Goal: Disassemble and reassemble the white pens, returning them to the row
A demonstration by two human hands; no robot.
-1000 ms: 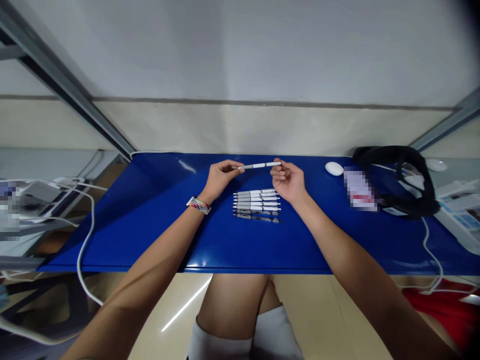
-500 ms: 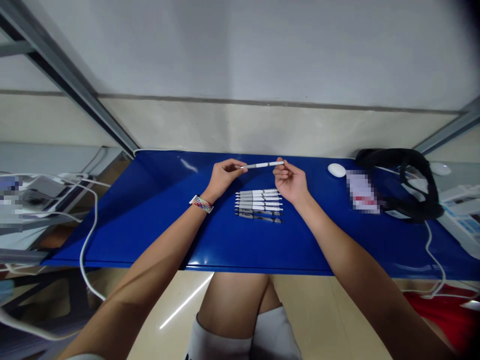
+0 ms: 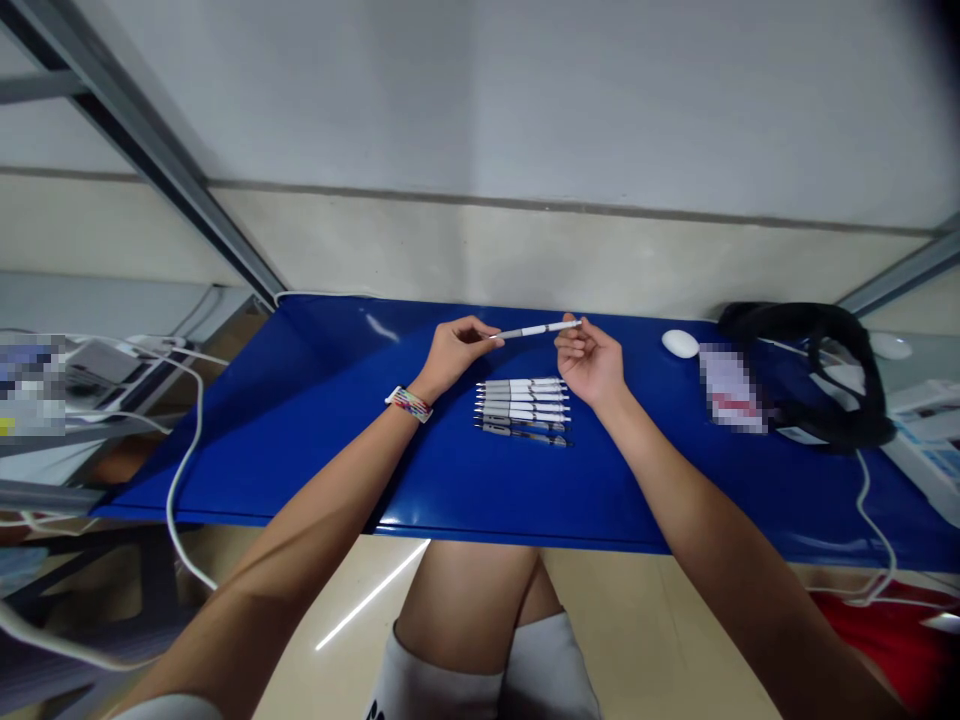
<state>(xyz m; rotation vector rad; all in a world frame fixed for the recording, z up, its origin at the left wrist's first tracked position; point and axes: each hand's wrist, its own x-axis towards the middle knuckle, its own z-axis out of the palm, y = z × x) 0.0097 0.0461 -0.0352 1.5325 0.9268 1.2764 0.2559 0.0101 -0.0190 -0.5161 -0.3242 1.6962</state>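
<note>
A person's 2 bare hands hold a pen point(image 3: 536, 330) over a blue table point(image 3: 315, 420), 1 hand at each end. The left hand point(image 3: 459, 352) pinches the gray end between thumb and fingers in a narrow grip. The right hand point(image 3: 591, 362) holds the white end at the fingertips, its grip also narrow, the other fingers curled toward the palm. The pen slants slightly, its right end higher in the view, beyond a row of pens point(image 3: 525, 410) lying side by side with their tips to the left. White-and-gray pens make up most of the row; 2 darker ones lie nearest the person. Whether the right hand touches the farthest pens cannot be told.

A multicolored band point(image 3: 411, 403) circles the left wrist. At right, a white oval object point(image 3: 680, 344) rests just beside a pixelated paper point(image 3: 731, 390), with a looped black strap point(image 3: 870, 390) farther right. A white cable point(image 3: 199, 420) curves past the table's left side. A wall point(image 3: 480, 250) rises behind the far edge.
</note>
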